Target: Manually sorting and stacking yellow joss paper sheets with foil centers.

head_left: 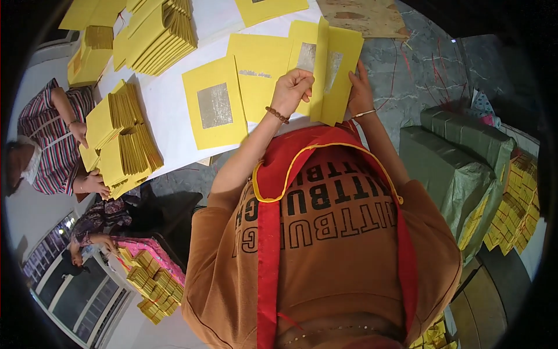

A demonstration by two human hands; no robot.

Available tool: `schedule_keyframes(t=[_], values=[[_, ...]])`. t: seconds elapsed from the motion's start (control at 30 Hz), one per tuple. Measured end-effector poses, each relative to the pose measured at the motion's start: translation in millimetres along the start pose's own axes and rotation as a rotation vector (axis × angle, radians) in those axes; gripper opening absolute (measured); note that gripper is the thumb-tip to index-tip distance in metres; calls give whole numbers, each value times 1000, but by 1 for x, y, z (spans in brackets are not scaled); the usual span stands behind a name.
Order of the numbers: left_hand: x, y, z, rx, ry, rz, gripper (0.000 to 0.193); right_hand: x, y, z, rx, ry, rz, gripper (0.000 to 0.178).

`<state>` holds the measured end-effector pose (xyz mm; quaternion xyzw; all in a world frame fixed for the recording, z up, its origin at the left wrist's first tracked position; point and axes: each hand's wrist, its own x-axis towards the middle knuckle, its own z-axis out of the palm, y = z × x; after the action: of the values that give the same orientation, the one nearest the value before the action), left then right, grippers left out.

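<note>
My left hand [293, 92], with a beaded bracelet at its wrist, is closed at the raised flap of a yellow paper sheet [346, 58] that bears a silver foil patch. Thumb and fingers press together at the flap's left side. Around the right edge of the same sheet, my right hand [360, 93] grips with its fingers partly behind the paper. Just left of my left hand lies another yellow sheet [261, 49] with a thin silver strip showing. Further left, a flat yellow sheet with a silver foil square [215, 104] overhangs the table's near edge.
On the white table [174, 96] stand fanned stacks of folded yellow paper [165, 38]. A person in a striped top [52, 139] handles another stack [122, 139] at the left. Green wrapped bales [442, 157] stand at the right by bundled yellow paper [514, 203].
</note>
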<state>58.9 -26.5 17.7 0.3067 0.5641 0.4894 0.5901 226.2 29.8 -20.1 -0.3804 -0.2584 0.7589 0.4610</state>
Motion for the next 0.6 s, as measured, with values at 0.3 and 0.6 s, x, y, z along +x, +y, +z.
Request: schedule_keyframes(t=[0.3,0.6], values=[[4,0,-13,-31,307,195,12,-11,-5,6,-160,-143,37,91],[-5,57,-39,-90,258,268,12,-5,-3,-9,-193,-127,43,95]])
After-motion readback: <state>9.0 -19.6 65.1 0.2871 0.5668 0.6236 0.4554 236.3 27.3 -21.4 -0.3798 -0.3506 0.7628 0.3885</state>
